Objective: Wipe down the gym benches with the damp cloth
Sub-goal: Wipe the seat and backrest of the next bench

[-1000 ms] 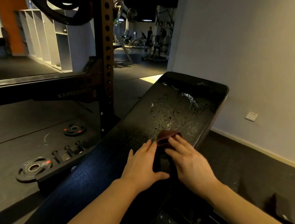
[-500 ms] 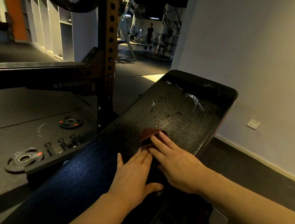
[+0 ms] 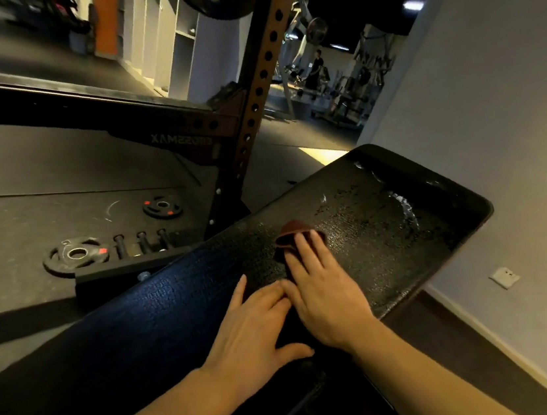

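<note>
Dark red cloth [image 3: 292, 234] bunched on the black pad of the bench [image 3: 160, 310], about mid-pad, wet streaks and droplets beyond it toward 2 o'clock. Right hand [image 3: 327, 293] flat on the cloth, fingers [image 3: 305, 250] extended and close together, tips pressing the fabric down; cloth edge curled up just past the fingertips. Left hand [image 3: 249, 334] palm-down on the pad at 7 o'clock of the cloth, fingers loosely together, thumb splayed, fingertips touching the right hand's edge. Perforated rack upright [image 3: 260, 81] at 12 o'clock of the cloth. Two weight plates [image 3: 74, 256] on the floor at 9 o'clock. Wall socket [image 3: 504, 277] at 3 o'clock, low on the wall.
</note>
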`<state>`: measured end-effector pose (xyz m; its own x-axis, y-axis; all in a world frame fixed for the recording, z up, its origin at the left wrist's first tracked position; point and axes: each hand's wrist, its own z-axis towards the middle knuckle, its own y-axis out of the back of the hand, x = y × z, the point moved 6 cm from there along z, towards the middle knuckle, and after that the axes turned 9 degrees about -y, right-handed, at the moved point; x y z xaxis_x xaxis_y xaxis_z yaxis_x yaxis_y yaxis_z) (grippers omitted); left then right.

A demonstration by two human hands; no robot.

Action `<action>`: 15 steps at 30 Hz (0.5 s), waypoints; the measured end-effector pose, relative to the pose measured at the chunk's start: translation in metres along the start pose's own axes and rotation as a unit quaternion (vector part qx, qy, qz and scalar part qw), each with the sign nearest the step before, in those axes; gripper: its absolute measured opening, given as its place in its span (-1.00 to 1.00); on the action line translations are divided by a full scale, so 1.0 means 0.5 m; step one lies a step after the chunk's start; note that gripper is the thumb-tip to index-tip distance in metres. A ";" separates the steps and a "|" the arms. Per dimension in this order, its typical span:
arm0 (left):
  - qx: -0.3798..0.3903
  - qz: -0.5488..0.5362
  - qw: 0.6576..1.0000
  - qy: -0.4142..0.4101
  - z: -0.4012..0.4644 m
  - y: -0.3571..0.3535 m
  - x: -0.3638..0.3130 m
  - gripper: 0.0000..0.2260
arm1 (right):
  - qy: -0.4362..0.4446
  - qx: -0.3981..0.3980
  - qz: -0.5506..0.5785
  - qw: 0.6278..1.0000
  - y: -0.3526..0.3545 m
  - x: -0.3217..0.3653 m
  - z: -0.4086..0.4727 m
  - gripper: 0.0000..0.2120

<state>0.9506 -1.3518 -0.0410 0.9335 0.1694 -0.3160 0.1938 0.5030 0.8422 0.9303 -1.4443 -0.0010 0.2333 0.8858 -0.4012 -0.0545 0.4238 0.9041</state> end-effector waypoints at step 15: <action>0.201 -0.035 0.967 0.156 0.035 0.030 0.178 0.10 | -0.162 0.011 0.042 0.986 0.009 -0.198 0.213 -0.46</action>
<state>1.0419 -1.3440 -0.0488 0.7900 0.4254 -0.4415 0.4127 0.1635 0.8961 1.0104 -1.5503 0.0586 0.5270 0.8093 -0.2593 -0.0673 0.3439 0.9366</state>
